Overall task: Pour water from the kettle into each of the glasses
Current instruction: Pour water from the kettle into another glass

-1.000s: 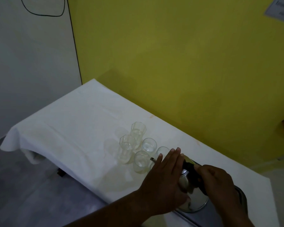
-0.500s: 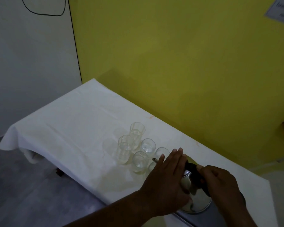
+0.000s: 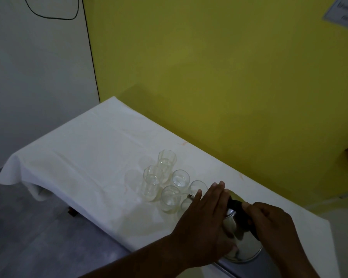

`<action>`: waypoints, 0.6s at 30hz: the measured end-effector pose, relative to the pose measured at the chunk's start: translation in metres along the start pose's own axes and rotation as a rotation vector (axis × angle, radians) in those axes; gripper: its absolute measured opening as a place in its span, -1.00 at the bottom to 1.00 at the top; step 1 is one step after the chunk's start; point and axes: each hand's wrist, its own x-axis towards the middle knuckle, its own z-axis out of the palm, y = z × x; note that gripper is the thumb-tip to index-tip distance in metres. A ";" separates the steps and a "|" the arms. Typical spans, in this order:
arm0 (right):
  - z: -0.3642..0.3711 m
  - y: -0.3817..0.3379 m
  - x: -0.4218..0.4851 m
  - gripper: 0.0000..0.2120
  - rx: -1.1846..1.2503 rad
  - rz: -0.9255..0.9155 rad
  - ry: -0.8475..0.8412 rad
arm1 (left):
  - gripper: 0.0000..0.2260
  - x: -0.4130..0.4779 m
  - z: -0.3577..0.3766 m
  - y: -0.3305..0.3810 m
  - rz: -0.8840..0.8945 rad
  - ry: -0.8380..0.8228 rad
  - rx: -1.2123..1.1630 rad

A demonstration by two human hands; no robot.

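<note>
Here the right hand (image 3: 269, 223) is wrapped around the black handle (image 3: 239, 209) of the shiny steel kettle (image 3: 241, 245); the left hand (image 3: 205, 223) lies flat against its rounded body, beside clear faceted glasses (image 3: 167, 183) on white cloth (image 3: 84, 157).

Dim room: yellow wall (image 3: 219, 77), white wall (image 3: 34, 77), grey floor (image 3: 38, 237), white-clothed table (image 3: 84, 157).

a single head-worn wide-angle view looks forward and steeply down from close above a white-clothed table (image 3: 92, 157) running from left centre to lower right of the frame, with a yellow wall (image 3: 219, 73) filling the upper right.
</note>
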 end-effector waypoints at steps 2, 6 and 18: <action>-0.001 -0.001 -0.001 -0.52 0.018 0.001 0.001 | -0.12 0.000 0.000 0.000 0.003 0.000 0.006; -0.004 -0.004 -0.001 -0.52 0.037 -0.001 0.000 | -0.11 0.001 -0.003 0.001 0.005 0.005 0.004; -0.008 -0.007 -0.004 -0.52 0.016 -0.001 0.002 | -0.10 0.002 -0.005 0.005 0.003 -0.006 -0.028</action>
